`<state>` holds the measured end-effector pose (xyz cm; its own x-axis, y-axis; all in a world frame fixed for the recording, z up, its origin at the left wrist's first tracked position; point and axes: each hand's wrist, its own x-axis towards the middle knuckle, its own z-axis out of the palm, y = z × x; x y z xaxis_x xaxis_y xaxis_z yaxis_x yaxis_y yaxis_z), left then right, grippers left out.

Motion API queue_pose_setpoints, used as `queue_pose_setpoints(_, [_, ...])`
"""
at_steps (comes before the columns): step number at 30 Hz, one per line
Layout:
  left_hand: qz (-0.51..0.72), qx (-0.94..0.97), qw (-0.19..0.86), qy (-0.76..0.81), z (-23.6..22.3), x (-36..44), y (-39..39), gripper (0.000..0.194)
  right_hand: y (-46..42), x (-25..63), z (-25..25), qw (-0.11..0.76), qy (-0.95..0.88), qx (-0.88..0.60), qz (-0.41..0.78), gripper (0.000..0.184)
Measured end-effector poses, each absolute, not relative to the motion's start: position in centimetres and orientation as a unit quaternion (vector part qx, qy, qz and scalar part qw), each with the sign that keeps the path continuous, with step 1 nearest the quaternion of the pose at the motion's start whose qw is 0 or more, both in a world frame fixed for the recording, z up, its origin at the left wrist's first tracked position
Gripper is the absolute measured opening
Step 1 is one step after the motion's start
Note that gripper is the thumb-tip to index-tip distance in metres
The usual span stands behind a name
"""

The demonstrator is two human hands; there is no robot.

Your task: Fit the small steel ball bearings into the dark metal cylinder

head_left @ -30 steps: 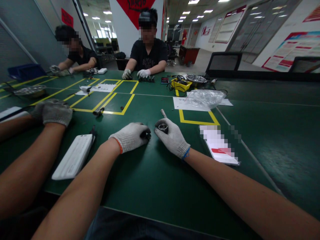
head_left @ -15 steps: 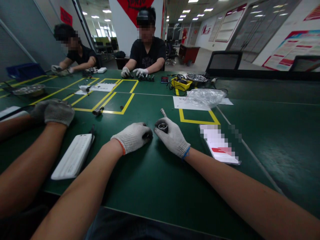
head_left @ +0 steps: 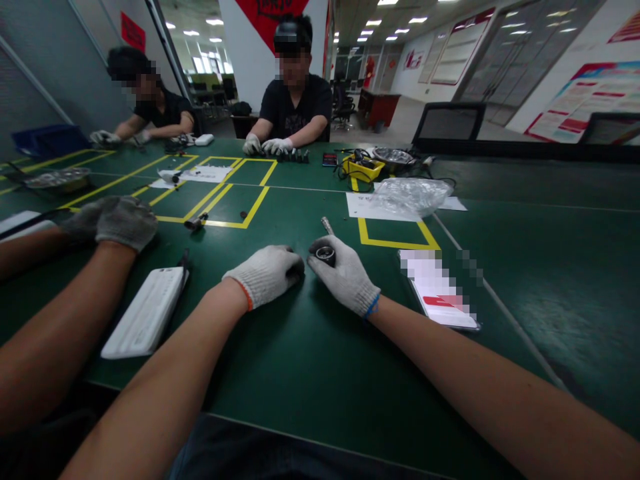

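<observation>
Both my hands wear white knit gloves with dark fingertips and rest at the green table (head_left: 280,353). My right hand (head_left: 345,273) is closed around a dark cylindrical part with a round, ringed top (head_left: 325,254), held upright. A slim metal rod-like piece (head_left: 327,226) shows just beyond that hand; whether it touches the fingers I cannot tell. My left hand (head_left: 267,275) lies a short gap to the left, its fingers curled and pressed together at the tabletop. What they hold, if anything, is hidden.
A white power bank-like box (head_left: 144,313) lies left of my arm, a phone (head_left: 440,293) to the right. A co-worker's gloved hands (head_left: 125,223) are at far left. Ahead are a small metal cylinder (head_left: 195,223), plastic wrap (head_left: 413,197) and a yellow tray (head_left: 364,171). Two people sit opposite.
My hands stay almost still, with the dark part in the right one. The neighbouring co-worker's gloved hands shift slightly right. The hands of the people opposite move a little.
</observation>
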<state>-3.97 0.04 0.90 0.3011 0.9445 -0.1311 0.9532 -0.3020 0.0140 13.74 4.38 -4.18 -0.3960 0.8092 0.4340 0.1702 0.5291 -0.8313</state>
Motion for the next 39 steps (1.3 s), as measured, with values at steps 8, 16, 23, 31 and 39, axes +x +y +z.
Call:
queue_pose_setpoints(8, [-0.045,0.804,0.037,0.591,1.10,-3.70,-0.05,0.026,4.43,13.79,-4.25,0.440,-0.759,-0.325,0.353,0.012])
queue_pose_setpoints(16, [-0.051,0.803,0.046,0.593,1.17,-3.66,-0.08,0.026,4.39,13.86,-4.17,0.432,-0.761,-0.330,0.354,0.011])
queue_pose_setpoints(23, [-0.049,0.800,0.047,0.597,1.20,-3.56,-0.18,0.026,4.32,13.78,-4.10,0.431,-0.759,-0.332,0.359,0.012])
queue_pose_setpoints(31, [-0.052,0.799,0.045,0.597,1.19,-3.65,-0.11,0.026,4.33,13.73,-4.12,0.432,-0.755,-0.330,0.366,0.012])
queue_pose_setpoints(39, [-0.041,0.800,0.044,0.597,1.04,-3.73,-0.15,0.026,4.41,13.66,-4.26,0.434,-0.754,-0.331,0.365,0.013])
